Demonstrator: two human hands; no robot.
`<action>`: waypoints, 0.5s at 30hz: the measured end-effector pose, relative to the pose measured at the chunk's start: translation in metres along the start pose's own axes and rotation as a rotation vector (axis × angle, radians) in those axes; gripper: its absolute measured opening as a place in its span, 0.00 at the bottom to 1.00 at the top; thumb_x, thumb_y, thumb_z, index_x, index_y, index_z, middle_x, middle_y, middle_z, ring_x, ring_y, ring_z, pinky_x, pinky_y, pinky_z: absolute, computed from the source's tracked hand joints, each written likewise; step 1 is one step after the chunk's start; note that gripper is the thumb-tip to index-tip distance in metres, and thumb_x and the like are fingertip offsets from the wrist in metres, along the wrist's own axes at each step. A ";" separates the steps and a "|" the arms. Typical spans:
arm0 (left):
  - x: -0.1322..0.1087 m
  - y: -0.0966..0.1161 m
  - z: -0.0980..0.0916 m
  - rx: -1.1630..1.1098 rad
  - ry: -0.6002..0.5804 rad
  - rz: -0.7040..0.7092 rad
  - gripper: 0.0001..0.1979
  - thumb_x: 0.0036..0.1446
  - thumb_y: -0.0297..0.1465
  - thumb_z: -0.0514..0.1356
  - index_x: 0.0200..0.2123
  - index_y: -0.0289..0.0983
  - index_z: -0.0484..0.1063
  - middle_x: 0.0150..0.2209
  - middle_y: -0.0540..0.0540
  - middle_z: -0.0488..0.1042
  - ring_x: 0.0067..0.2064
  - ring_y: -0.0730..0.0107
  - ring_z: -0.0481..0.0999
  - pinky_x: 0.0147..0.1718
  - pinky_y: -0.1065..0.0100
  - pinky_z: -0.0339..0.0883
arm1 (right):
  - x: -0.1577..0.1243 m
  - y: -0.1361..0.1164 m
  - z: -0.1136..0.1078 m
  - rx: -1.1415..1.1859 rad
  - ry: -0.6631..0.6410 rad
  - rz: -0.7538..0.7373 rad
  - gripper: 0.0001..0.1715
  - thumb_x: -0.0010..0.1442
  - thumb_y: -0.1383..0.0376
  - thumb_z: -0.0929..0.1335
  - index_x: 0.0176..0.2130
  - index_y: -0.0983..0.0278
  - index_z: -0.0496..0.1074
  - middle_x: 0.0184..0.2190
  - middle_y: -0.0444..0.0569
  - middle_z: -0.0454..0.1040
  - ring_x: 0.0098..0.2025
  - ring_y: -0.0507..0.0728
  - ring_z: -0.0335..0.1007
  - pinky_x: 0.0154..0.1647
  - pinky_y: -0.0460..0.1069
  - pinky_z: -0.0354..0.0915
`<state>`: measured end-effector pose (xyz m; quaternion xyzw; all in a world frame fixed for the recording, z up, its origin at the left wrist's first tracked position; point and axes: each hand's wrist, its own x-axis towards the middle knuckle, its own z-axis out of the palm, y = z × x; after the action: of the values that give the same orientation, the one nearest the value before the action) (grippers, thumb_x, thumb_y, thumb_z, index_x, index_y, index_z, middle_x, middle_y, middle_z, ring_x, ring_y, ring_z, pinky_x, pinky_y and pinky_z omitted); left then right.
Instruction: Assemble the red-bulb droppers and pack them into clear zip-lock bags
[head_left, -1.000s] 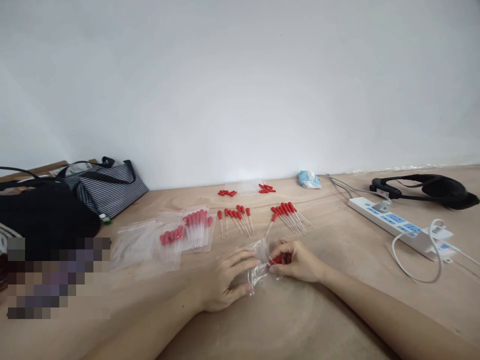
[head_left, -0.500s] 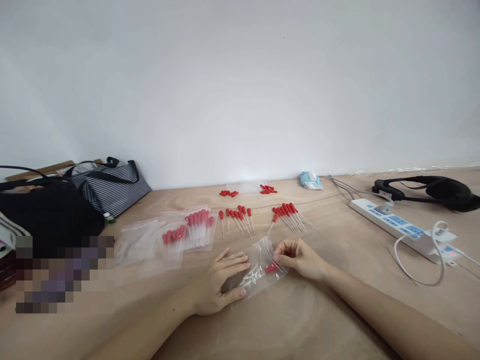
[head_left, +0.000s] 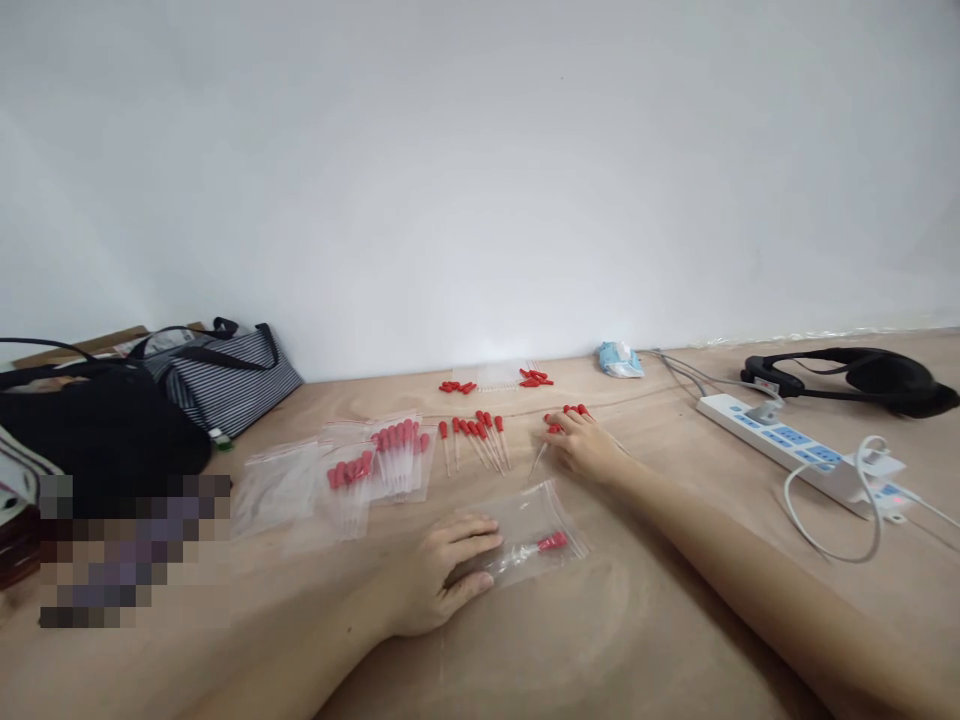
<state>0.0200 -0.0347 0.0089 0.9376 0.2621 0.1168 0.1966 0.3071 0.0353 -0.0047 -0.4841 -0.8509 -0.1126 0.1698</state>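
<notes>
A clear zip bag [head_left: 525, 505] lies on the table in front of me, with a red-bulbed dropper [head_left: 553, 541] inside. My left hand [head_left: 454, 570] rests across the bag's left end, fingers stretched out and thumb apart. Farther back, my right hand [head_left: 585, 445] reaches over the right-hand group of droppers [head_left: 583, 411]. Its fingertips close round the red bulb of the leftmost dropper [head_left: 538, 458], whose thin tube points down toward me. The hand partly covers the other droppers there. Another group of loose droppers [head_left: 480, 430] lies to its left.
To the left lie filled bags of droppers [head_left: 397, 465] and flat clear bags [head_left: 277, 485]. More red bulbs [head_left: 536, 379] lie near the wall. A power strip [head_left: 780, 445] with cables, a black headset [head_left: 885, 380], a blue packet [head_left: 620, 360] and a striped bag [head_left: 240, 375] stand around.
My right hand has let go of the zip bag and moved back to the right-hand droppers. The bag now lies flatter, and my left hand has stayed on it.
</notes>
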 end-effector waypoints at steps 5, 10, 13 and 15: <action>0.003 -0.001 -0.006 -0.033 -0.075 -0.001 0.19 0.59 0.35 0.50 0.54 0.41 0.60 0.56 0.45 0.60 0.57 0.64 0.58 0.56 0.56 0.50 | 0.016 0.004 0.007 -0.140 -0.047 -0.142 0.13 0.59 0.69 0.59 0.38 0.65 0.70 0.43 0.54 0.67 0.45 0.60 0.58 0.46 0.54 0.53; 0.003 -0.004 -0.007 -0.037 -0.116 -0.009 0.21 0.59 0.37 0.50 0.55 0.42 0.58 0.58 0.46 0.57 0.59 0.63 0.54 0.57 0.55 0.47 | 0.004 0.011 0.005 -0.134 0.019 -0.161 0.13 0.60 0.68 0.59 0.42 0.66 0.68 0.46 0.54 0.67 0.47 0.59 0.57 0.47 0.55 0.51; 0.004 -0.003 -0.006 -0.038 -0.115 -0.020 0.21 0.59 0.37 0.50 0.55 0.42 0.58 0.58 0.46 0.57 0.59 0.63 0.54 0.57 0.55 0.47 | -0.004 0.017 0.006 -0.075 0.003 -0.166 0.16 0.59 0.65 0.60 0.47 0.63 0.66 0.46 0.52 0.67 0.48 0.59 0.57 0.48 0.55 0.51; 0.004 -0.003 -0.006 -0.041 -0.110 -0.025 0.21 0.58 0.37 0.51 0.55 0.42 0.58 0.58 0.46 0.57 0.59 0.63 0.55 0.57 0.55 0.47 | -0.005 0.020 0.008 -0.032 -0.028 -0.168 0.14 0.58 0.64 0.61 0.44 0.60 0.68 0.44 0.50 0.68 0.48 0.59 0.57 0.49 0.55 0.51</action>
<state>0.0202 -0.0285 0.0138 0.9350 0.2601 0.0682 0.2311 0.3251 0.0445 -0.0138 -0.4154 -0.8889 -0.1334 0.1400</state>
